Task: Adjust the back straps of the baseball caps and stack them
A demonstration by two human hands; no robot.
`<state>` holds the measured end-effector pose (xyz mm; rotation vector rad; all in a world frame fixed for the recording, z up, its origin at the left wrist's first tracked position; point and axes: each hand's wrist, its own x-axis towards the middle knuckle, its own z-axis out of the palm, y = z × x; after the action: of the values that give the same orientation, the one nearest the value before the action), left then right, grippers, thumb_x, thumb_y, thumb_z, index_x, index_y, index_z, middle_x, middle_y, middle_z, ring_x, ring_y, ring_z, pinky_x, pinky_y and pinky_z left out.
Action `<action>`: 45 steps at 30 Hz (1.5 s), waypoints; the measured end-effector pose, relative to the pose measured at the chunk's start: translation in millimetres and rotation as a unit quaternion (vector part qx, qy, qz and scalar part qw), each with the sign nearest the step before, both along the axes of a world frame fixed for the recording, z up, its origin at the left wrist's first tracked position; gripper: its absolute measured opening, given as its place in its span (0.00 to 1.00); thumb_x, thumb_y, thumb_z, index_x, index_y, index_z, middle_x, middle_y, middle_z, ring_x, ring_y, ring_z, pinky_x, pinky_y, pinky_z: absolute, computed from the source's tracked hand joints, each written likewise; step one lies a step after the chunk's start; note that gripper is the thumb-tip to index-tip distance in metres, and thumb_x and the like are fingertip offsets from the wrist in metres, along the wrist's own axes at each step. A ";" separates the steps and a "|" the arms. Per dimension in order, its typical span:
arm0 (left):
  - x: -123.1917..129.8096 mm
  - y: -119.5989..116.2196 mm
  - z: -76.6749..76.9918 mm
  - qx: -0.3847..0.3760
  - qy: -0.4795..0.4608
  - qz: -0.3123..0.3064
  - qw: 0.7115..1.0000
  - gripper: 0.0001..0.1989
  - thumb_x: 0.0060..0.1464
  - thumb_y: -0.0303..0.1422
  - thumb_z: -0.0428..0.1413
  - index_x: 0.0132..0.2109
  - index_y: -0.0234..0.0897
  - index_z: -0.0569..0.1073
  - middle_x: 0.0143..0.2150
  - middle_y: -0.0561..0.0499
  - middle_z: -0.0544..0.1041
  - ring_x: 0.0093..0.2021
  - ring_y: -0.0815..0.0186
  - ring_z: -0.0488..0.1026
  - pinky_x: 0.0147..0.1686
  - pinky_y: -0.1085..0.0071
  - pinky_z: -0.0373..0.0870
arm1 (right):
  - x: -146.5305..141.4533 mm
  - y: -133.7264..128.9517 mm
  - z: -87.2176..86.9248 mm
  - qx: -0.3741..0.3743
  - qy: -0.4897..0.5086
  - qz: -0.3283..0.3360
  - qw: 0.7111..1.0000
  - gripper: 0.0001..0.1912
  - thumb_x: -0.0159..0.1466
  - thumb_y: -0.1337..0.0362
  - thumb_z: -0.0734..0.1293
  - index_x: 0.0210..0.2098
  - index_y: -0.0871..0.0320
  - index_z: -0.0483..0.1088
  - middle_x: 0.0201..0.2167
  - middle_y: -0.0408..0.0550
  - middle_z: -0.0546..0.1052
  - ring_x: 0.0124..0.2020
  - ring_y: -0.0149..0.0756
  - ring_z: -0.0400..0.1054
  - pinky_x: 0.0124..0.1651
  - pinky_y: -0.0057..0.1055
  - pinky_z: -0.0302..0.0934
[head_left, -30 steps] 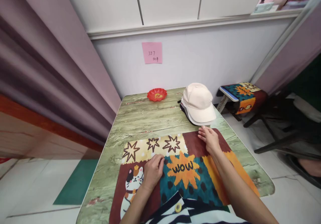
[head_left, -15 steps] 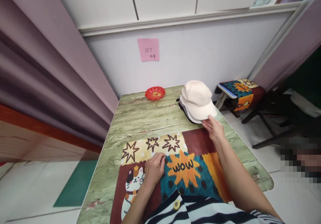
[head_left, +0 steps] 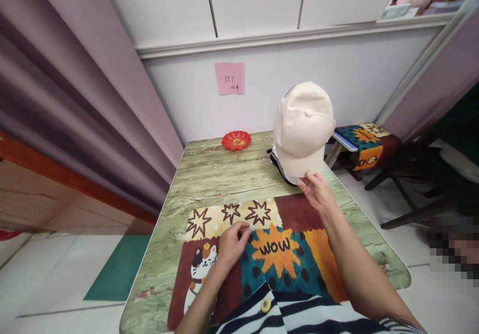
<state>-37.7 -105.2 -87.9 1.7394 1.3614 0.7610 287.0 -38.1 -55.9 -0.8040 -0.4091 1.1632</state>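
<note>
My right hand (head_left: pixel 316 189) pinches the brim of a cream baseball cap (head_left: pixel 305 124) between thumb and fingers. The cap is tilted up, crown raised, off the stack. Under it lie more caps (head_left: pixel 284 169), with white and dark brims showing; how many is hidden. My left hand (head_left: pixel 234 244) is loosely closed with curled fingers and nothing visible in it. It rests over the colourful mat (head_left: pixel 277 249), beside the printed "WOW" and above the printed cat.
A red scalloped dish (head_left: pixel 236 140) stands at the back of the green wood-patterned table (head_left: pixel 209 169). A pink note (head_left: pixel 229 79) hangs on the wall behind. Off the right side is a stool with a similar mat (head_left: pixel 364 137), near a dark chair (head_left: pixel 396 194). Purple curtain (head_left: pixel 93 75) hangs at left.
My right hand has lifted the cream cap by its brim, and its crown has tipped upward from the caps below. The left hand's fingers have loosened slightly; the view has shifted a little.
</note>
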 end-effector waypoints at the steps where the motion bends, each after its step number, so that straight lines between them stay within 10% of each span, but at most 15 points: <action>1: 2.0 4.8 5.9 -0.046 -0.065 0.013 0.997 0.14 0.58 0.43 0.60 0.43 0.37 0.78 0.33 0.49 0.79 0.31 0.63 0.74 0.35 0.68 0.68 | -7.1 -6.5 -3.8 -0.005 0.005 0.026 1.000 0.17 0.52 0.65 0.81 0.36 0.53 0.73 0.33 0.36 0.81 0.33 0.28 0.76 0.37 0.25 0.76; 7: 19.9 38.3 51.1 -0.182 -0.473 0.048 0.861 0.32 0.52 0.57 0.63 0.54 0.38 0.77 0.55 0.39 0.79 0.52 0.54 0.77 0.51 0.58 0.73 | -47.3 -40.9 -33.7 -0.027 0.056 0.186 0.981 0.16 0.56 0.67 0.79 0.43 0.52 0.75 0.39 0.37 0.82 0.34 0.27 0.77 0.44 0.26 0.77; 14: 22.7 44.6 104.1 -0.179 -0.622 0.103 0.755 0.24 0.63 0.51 0.54 0.53 0.37 0.78 0.52 0.43 0.82 0.58 0.55 0.75 0.56 0.61 0.72 | -59.9 -44.0 -54.6 -0.044 0.062 0.226 0.971 0.16 0.56 0.65 0.79 0.42 0.55 0.76 0.39 0.42 0.84 0.41 0.32 0.79 0.49 0.30 0.75; 20: 26.1 40.5 132.8 -0.072 -0.577 0.074 0.810 0.18 0.48 0.37 0.70 0.46 0.37 0.79 0.44 0.48 0.83 0.43 0.65 0.78 0.49 0.70 0.73 | -81.5 -24.2 -34.2 -0.054 0.063 0.180 0.980 0.17 0.56 0.64 0.78 0.45 0.52 0.76 0.48 0.44 0.83 0.51 0.37 0.77 0.58 0.34 0.72; 29: 18.7 23.8 120.8 -0.044 -0.397 0.001 0.917 0.13 0.54 0.34 0.65 0.47 0.38 0.77 0.38 0.53 0.77 0.36 0.69 0.71 0.38 0.74 0.67 | -48.1 -30.3 -28.8 -0.158 -0.121 0.008 0.980 0.19 0.50 0.57 0.78 0.41 0.55 0.78 0.43 0.52 0.84 0.45 0.49 0.79 0.47 0.41 0.75; 34: 20.3 21.2 129.3 -0.074 -0.349 -0.068 0.932 0.11 0.54 0.34 0.63 0.44 0.37 0.76 0.33 0.54 0.72 0.32 0.70 0.65 0.34 0.75 0.61 | -31.3 -47.0 29.8 -0.057 -0.320 -0.047 0.945 0.20 0.62 0.48 0.71 0.47 0.53 0.78 0.51 0.51 0.81 0.54 0.45 0.75 0.62 0.45 0.63; 39: 25.7 18.9 135.5 -0.083 -0.314 -0.104 0.940 0.09 0.54 0.35 0.60 0.41 0.35 0.77 0.32 0.53 0.70 0.32 0.68 0.63 0.34 0.73 0.59 | -64.0 -75.3 92.4 0.047 -0.506 0.166 0.845 0.20 0.66 0.48 0.68 0.50 0.54 0.78 0.45 0.50 0.81 0.48 0.44 0.74 0.50 0.36 0.67; 45: 24.8 14.7 134.3 -0.088 -0.336 -0.099 0.932 0.11 0.54 0.39 0.61 0.39 0.36 0.77 0.32 0.51 0.71 0.32 0.66 0.64 0.34 0.71 0.58 | -95.8 -83.3 97.3 0.060 -0.508 0.268 0.816 0.20 0.68 0.47 0.67 0.33 0.57 0.77 0.26 0.42 0.73 0.29 0.31 0.64 0.32 0.26 0.57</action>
<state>-12.9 -90.5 46.4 1.2713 0.7464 0.9685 191.1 -121.4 41.4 -1.2047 -1.6745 1.1048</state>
